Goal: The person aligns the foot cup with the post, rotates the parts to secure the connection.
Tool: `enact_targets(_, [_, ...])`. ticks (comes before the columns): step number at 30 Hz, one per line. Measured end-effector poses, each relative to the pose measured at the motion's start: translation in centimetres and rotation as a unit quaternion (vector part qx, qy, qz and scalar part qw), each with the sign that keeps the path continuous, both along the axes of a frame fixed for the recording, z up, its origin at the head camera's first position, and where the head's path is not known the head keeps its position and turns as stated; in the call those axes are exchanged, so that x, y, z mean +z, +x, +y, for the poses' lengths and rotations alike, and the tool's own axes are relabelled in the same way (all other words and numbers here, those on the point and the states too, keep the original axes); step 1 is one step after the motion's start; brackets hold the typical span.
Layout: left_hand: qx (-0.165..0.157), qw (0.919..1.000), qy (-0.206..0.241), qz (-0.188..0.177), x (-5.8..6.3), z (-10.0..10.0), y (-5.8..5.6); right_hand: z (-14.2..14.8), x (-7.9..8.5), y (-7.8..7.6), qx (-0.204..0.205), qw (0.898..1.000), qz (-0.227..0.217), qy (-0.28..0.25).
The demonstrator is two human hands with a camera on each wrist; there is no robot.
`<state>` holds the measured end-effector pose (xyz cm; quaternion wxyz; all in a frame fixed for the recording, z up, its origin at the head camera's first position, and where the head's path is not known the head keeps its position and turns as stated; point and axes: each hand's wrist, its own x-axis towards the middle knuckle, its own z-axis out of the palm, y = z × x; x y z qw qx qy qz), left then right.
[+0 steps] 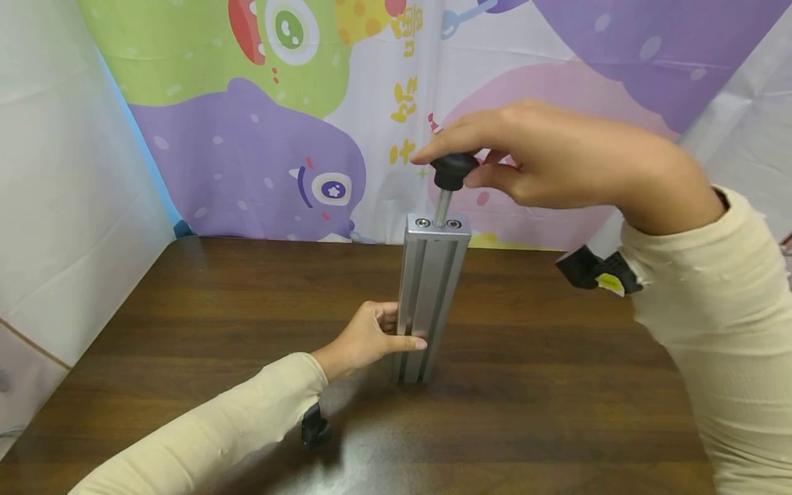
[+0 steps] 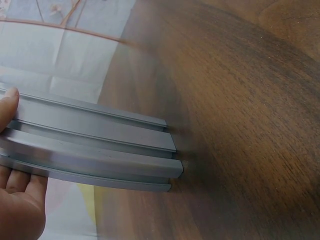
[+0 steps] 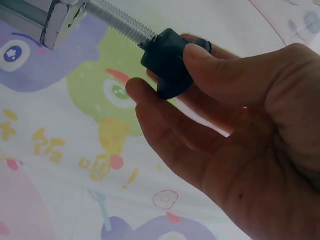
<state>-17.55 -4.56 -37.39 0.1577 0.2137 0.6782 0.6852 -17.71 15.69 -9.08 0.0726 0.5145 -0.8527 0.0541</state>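
Cartoon cloth (image 1: 247, 165) backs wooden tabletop (image 1: 538, 385) and metal bar (image 1: 432, 289).

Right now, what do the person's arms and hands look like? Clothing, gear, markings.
Left hand and right hand: no gloves. Left sleeve and right sleeve: long, plain cream fabric. Small black device at the left wrist; blocky black unit at the right, with a yellow label, text unreadable. No cables visible.

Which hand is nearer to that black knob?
The right: the right hand grips the black knob with its fingertips. The left hand is well below, holding the metal bar under the knob.
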Motion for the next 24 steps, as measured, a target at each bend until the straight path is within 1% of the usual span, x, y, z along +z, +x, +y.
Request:
enact_targets(2, [0.0,1.0,0.0,0.0,0.0,0.0,0.0,-0.4,0.2,0.3,-0.025,1.0,0.007,-0.001])
enact_targets(4, [0.0,1.0,0.0,-0.001,0.0,0.1,0.1,-0.7,0.3,0.6,-0.064,0.998,0.015,-0.005])
enact_targets(6, [0.0,1.0,-0.001,-0.001,0.0,0.1,0.1,-1.1,0.4,0.9,-0.109,0.993,0.032,-0.013])
enact_targets(8, [0.001,1.0,-0.002,-0.004,0.0,0.1,0.2,-1.6,0.3,1.2,-0.154,0.986,0.054,-0.029])
enact_targets(12, [0.002,1.0,-0.004,-0.008,0.1,0.1,0.2,-2.5,-0.3,1.8,-0.234,0.965,0.104,-0.052])
enact_targets(14, [0.001,1.0,-0.003,-0.006,0.1,0.1,0.2,-3.0,-0.6,2.0,-0.266,0.955,0.119,-0.057])
enact_targets(17, [-0.001,1.0,-0.001,-0.003,0.0,0.1,0.1,-3.4,-0.8,2.2,-0.292,0.945,0.134,-0.059])
enact_targets(20, [0.0,1.0,-0.001,-0.005,0.0,0.1,0.1,-3.5,-0.9,2.3,-0.301,0.942,0.136,-0.06])
enact_targets(24, [0.0,1.0,0.0,-0.008,0.0,0.1,0.1,-3.6,-1.0,2.4,-0.306,0.941,0.136,-0.061])
